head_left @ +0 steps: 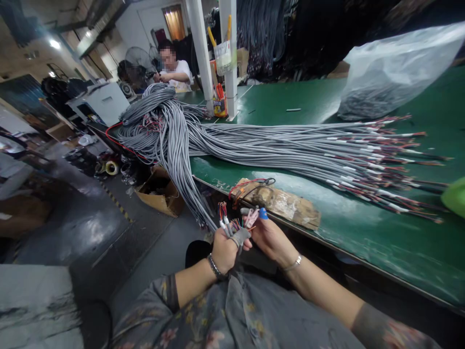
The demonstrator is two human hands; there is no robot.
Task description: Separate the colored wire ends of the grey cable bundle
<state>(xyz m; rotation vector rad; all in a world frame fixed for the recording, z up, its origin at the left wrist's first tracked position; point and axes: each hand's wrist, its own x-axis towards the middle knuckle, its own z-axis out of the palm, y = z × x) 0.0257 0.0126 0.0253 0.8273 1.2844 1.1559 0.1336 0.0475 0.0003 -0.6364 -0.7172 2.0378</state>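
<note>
My left hand (225, 248) is closed around grey cables (224, 227) whose ends point up, showing copper-tipped red and dark wires. A fan of thin coloured wires (237, 224) stands out beside its thumb, which wears a grey cover. Close on the right, my right hand (269, 238) is bent with its fingertips at those wires. A small pale pink piece (251, 218) shows at its fingers; its kind is unclear. A blue cover (263, 213) sits on one of that hand's digits. Both hands are in front of the table edge.
A long bundle of grey cables (254, 145) lies across the green table (363, 242), partly hanging over its edge. Near my hands is a worn wooden block (286, 206). A plastic bag (395, 72) stands behind; a person (178, 72) works at the far end.
</note>
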